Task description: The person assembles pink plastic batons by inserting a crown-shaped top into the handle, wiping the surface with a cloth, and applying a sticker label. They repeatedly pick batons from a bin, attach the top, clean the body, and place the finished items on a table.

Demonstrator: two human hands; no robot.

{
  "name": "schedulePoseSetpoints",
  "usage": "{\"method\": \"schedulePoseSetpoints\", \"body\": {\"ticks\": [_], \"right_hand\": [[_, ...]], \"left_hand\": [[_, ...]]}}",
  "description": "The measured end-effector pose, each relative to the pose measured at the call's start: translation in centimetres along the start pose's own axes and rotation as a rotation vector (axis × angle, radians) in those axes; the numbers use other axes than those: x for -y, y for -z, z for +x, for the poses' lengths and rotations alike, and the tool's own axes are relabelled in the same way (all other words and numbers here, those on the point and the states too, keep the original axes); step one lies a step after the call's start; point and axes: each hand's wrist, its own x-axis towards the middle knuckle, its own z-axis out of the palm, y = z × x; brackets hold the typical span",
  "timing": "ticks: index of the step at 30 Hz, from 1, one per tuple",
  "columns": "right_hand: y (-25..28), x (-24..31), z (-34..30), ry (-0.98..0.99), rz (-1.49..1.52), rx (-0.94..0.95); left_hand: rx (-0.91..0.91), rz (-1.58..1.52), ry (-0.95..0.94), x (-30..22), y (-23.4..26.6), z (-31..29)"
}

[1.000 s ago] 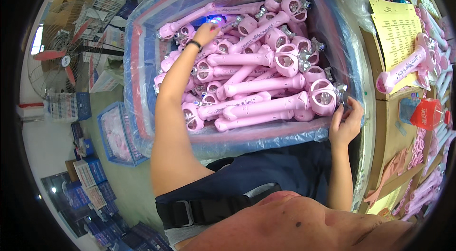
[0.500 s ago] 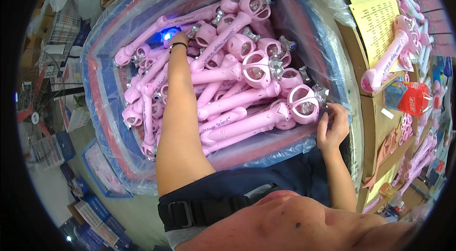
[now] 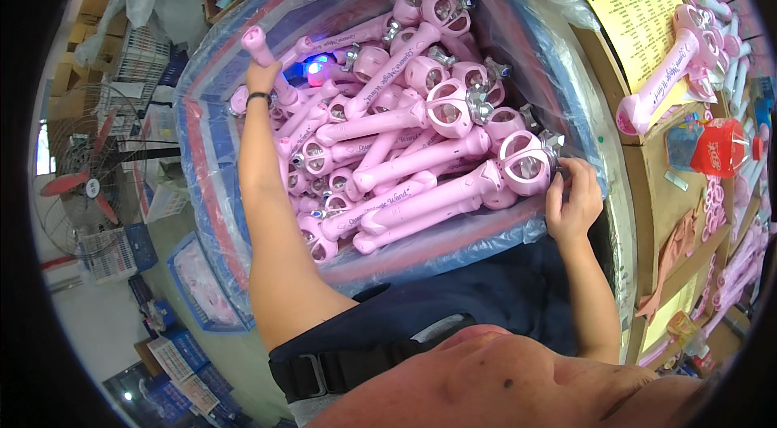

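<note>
My left hand (image 3: 263,78) is closed around a pink toy wand (image 3: 255,41) at the far left of the bin, its rounded butt end sticking up above the fingers. Right beside it, blue and red light glows from a lit wand head (image 3: 317,70); whether it belongs to the held wand, I cannot tell. My right hand (image 3: 576,205) rests at the near right rim, fingers loosely bent and thumb apart. Its fingertips are close to the silver tip of a large pink wand (image 3: 437,197). Many similar wands with cage-like heads lie piled in the bin.
A plastic-lined blue and red bin (image 3: 212,209) surrounds the pile. Cardboard boxes (image 3: 647,234) stand at right with yellow printed sheets (image 3: 635,23), another pink wand (image 3: 668,76) and a red-labelled bottle (image 3: 716,149). At left are a fan (image 3: 91,185) and a blue crate (image 3: 202,286).
My left hand has moved left from the glowing light and now grips an upraised wand. The view has shifted slightly; my right hand stays at the rim.
</note>
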Motion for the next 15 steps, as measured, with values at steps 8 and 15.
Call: {"method": "schedulePoseSetpoints", "body": {"ticks": [8, 15], "right_hand": [[0.0, -0.2, -0.4, -0.002, 0.013, 0.003], [0.0, -0.4, -0.6, 0.007, 0.058, -0.048]], "left_hand": [[-0.262, -0.887, -0.211, -7.4, 13.0, -12.1], [-0.048, -1.875, 0.691, -11.9, 13.0, -25.1]]}}
